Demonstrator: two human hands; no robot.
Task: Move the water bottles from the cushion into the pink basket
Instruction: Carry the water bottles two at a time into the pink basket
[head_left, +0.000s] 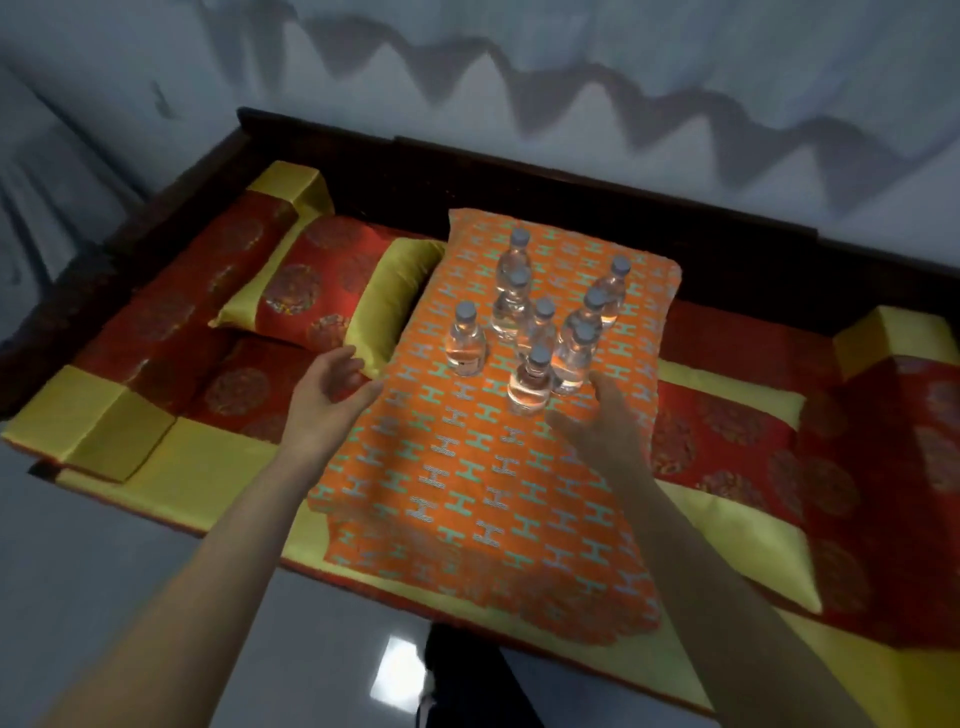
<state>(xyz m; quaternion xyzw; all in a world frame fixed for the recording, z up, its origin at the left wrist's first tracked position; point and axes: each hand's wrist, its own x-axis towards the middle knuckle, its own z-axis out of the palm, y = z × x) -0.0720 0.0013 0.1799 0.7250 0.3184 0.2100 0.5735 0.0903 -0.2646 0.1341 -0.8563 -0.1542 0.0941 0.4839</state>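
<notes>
Stretched in from the lower left: left hand (332, 397), forearm bare, palm turned toward frame centre, fingers spread and loosely curved, gripping nothing, hovering at the left edge of the orange cushion (467, 493).

Stretched in from the lower right: right hand (597, 423), back toward the camera, fingers apart and relaxed, holding nothing, just right of the nearest bottle (530, 387); contact with it impossible to judge.

Standing upright in a loose cluster on the cushion's far half, at frame centre: eight capped water bottles (540, 332), one set slightly apart on the left.

Beneath the cushion: red-and-gold seat pad (727, 431) inside a dark wooden couch frame (322, 140).

Just left of the cushion, touching its edge: red-and-gold pillow (306, 296).
</notes>
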